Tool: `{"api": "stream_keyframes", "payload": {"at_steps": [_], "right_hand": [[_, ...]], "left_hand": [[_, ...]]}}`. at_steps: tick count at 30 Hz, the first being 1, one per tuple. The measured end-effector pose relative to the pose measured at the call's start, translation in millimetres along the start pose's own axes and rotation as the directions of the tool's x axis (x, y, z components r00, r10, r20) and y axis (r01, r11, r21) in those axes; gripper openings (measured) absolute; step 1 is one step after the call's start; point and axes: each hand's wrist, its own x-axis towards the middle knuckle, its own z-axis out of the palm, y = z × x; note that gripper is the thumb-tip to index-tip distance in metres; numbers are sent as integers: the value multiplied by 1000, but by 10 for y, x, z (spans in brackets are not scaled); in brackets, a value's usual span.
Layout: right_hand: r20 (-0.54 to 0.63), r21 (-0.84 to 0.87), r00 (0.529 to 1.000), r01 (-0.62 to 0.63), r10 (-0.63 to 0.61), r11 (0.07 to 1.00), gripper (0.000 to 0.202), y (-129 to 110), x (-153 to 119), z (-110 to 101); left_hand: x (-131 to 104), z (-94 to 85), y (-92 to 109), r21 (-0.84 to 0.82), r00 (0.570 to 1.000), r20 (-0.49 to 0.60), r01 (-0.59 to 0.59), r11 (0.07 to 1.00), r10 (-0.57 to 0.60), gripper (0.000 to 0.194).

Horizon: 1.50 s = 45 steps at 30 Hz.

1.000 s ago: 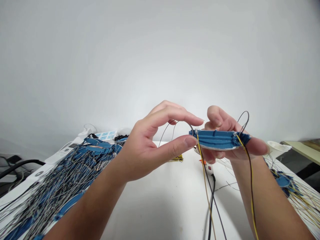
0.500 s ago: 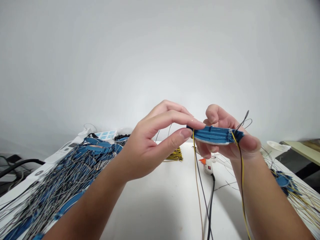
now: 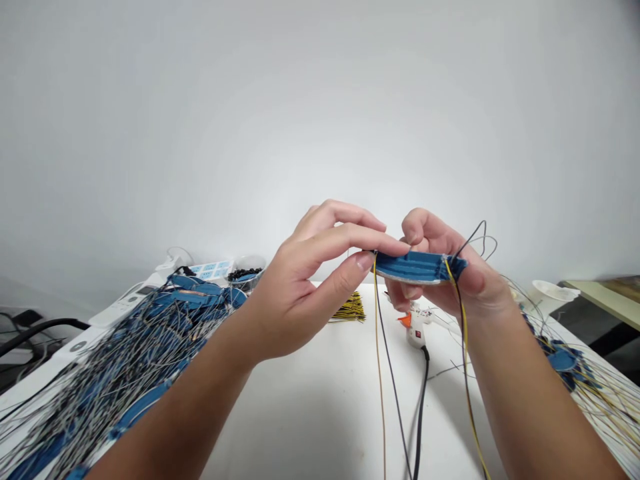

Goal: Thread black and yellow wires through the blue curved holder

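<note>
A curved blue strip (image 3: 417, 267) with a pale lower edge is held up level above the table, in front of the wall. My left hand (image 3: 295, 293) pinches its left end between thumb and index finger, the other fingers extended above. At the right end, my right hand (image 3: 475, 283) supports the strip from behind and beneath; part of its grip is hidden. Yellow and dark wires (image 3: 464, 333) hang from the right end, while a thin dark loop stands up there. Another tan-and-dark wire pair (image 3: 379, 333) hangs near my left thumb.
A large heap of wired blue pieces (image 3: 150, 353) covers the left side. A smaller heap (image 3: 563, 360) lies right. Beneath my hands are a white glue gun (image 3: 416, 330) with a black cord and a yellow wire bundle (image 3: 351, 308). Black parts fill a clear bowl (image 3: 245, 273).
My right hand and the blue strip have shifted a little left. My left hand stays almost in place, its thumb slightly further left, and the hanging wires have swung left.
</note>
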Motion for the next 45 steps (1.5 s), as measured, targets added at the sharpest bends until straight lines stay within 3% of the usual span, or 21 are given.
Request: {"api": "stream_keyframes", "payload": {"at_steps": [12, 21, 29, 45], "right_hand": [[-70, 10, 997, -22, 22, 1000, 48, 12, 30, 20], [-37, 4, 999, -24, 25, 1000, 46, 37, 62, 31], [-70, 13, 997, -34, 34, 999, 48, 46, 47, 43], [-29, 6, 1000, -12, 12, 1000, 49, 52, 39, 44]], "left_hand": [[24, 22, -25, -120, 1000, 25, 15, 993, -12, 31], [6, -10, -67, -129, 995, 98, 40, 991, -28, 34], [21, -20, -64, -139, 992, 119, 55, 989, -39, 33], [17, -34, -85, -198, 990, 124, 95, 976, -71, 28]]}}
